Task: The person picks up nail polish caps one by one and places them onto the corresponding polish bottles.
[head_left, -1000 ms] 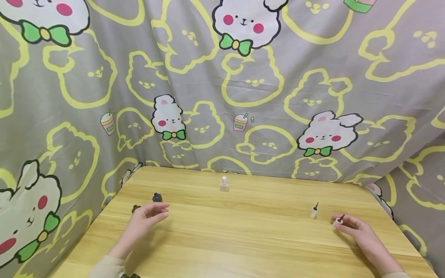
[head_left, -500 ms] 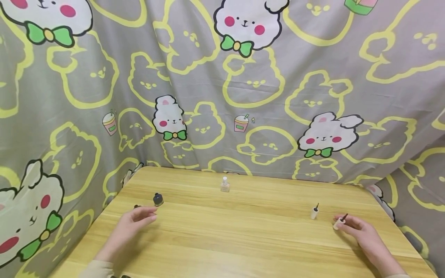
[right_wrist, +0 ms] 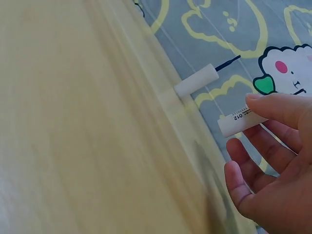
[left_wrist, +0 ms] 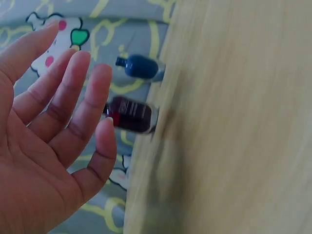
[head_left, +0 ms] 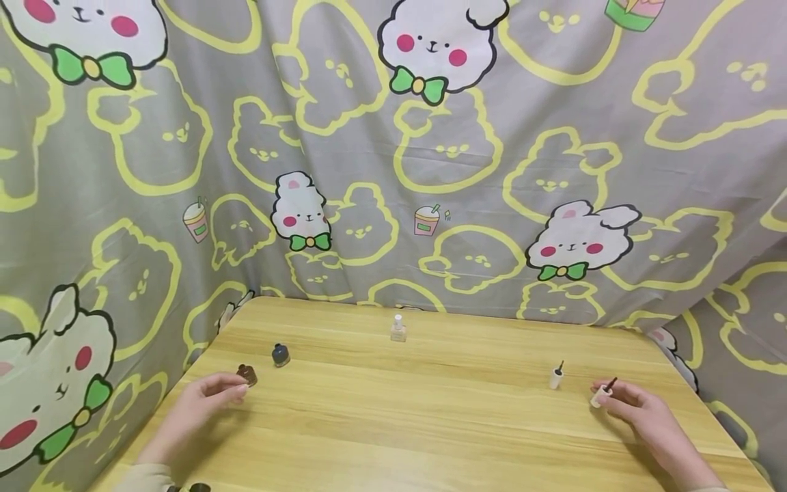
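My left hand [head_left: 199, 403] has its fingers held loosely apart, close beside an uncapped dark brown nail polish bottle [head_left: 248, 375]; nothing is gripped. In the left wrist view that bottle looks dark red-brown [left_wrist: 130, 115] and stands past my fingertips. Just behind it is an uncapped dark blue nail polish bottle [head_left: 280, 355]. At the right, my right hand [head_left: 642, 418] pinches a white nail polish cap [right_wrist: 236, 123] between thumb and fingers, its dark brush pointing up. A second white cap [head_left: 556, 378] stands upright on the table to its left, brush up as well.
A clear nail polish bottle with a white top [head_left: 398, 330] stands near the back middle of the wooden table [head_left: 418, 410]. Patterned grey curtain [head_left: 369, 150] hangs behind and along both sides. Something dark [head_left: 199, 487] shows by the left sleeve.
My left hand has drawn back left and toward me from the dark bottles, so the brown and blue ones show in full. The right hand keeps its pinch on the cap, nearly still.
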